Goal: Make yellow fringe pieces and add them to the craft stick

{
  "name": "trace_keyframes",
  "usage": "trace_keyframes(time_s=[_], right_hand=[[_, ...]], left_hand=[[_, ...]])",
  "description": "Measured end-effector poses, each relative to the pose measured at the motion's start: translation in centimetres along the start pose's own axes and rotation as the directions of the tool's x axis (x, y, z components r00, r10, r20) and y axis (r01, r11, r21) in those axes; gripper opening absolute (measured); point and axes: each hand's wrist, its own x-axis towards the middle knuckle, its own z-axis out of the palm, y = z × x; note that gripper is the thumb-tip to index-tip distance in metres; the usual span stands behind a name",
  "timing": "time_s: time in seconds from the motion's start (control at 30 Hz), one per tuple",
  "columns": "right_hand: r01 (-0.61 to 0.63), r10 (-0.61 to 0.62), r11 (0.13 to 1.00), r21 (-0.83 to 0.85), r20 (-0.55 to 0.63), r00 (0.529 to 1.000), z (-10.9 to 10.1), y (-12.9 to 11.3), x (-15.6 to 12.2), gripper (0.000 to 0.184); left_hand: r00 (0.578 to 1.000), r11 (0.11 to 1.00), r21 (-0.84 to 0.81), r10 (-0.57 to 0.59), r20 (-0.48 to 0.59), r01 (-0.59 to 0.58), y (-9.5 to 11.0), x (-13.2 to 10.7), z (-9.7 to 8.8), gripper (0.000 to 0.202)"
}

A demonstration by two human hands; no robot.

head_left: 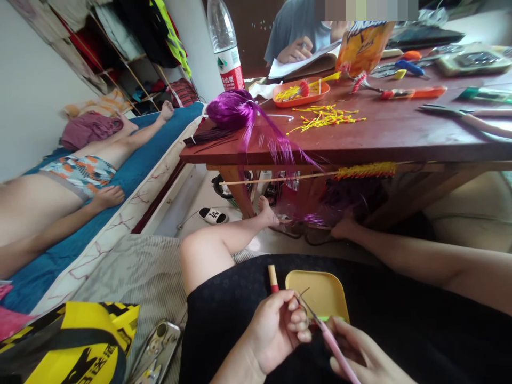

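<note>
My left hand point(278, 328) is over my lap, fingers closed in a pinch on a thin dark wire-like piece point(304, 293). My right hand point(356, 349) grips a pink-handled tool point(336, 346), whose slim metal tip points up to the left hand's fingertips. The exact kind of tool does not show. Just behind both hands a yellow tray point(338, 288) rests on the black cloth over my lap. A tan stick with a red lower part point(272, 274) stands out beyond my left hand; whether the hand touches it is unclear. Something bright green shows between the hands.
The reddish-brown table point(392, 128) ahead carries purple fibres point(232, 109), yellow pieces point(328, 118), an orange dish point(302, 100), pliers point(464, 114) and a bottle point(228, 53). A co-worker's hand point(296, 50) writes there. Left, someone lies on a bed; a phone point(158, 346) lies nearer.
</note>
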Motion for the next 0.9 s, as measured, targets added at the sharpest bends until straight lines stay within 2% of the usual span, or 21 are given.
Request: trace_keyframes(time_s=[0.07,0.23,0.37,0.63,0.77,0.9], right_hand=[[-0.022,0.022,0.998,0.061,0.002,1.0,0.0,0.4,0.4,0.037],[0.072,-0.076,0.995,0.067,0.07,0.995,-0.4,2.1,1.5,0.035],[0.073,-0.083,0.99,0.121,0.076,0.994,-0.2,3.0,1.8,0.038],[0.072,-0.075,0.996,0.047,0.065,0.995,-0.3,1.7,1.3,0.04],[0.07,-0.073,0.997,0.045,0.078,0.994,-0.3,1.8,1.3,0.043],[0.078,-0.08,0.996,0.035,0.061,0.995,-0.3,1.8,1.3,0.039]], left_hand=[[0.999,0.999,0.011,-0.039,-0.009,0.039,-0.2,0.1,-0.2,0.029],[0.995,0.996,0.001,-0.093,-0.032,0.093,-0.5,0.4,-0.4,0.031],[0.993,0.994,-0.005,-0.111,-0.038,0.111,-0.4,0.5,-0.2,0.032],[0.991,0.992,-0.014,-0.129,-0.04,0.128,-0.5,0.7,-0.6,0.032],[0.989,0.99,-0.016,-0.139,-0.044,0.138,-0.6,0.8,-0.6,0.032],[0.989,0.991,-0.01,-0.137,-0.052,0.137,-0.7,0.9,-0.7,0.031]])
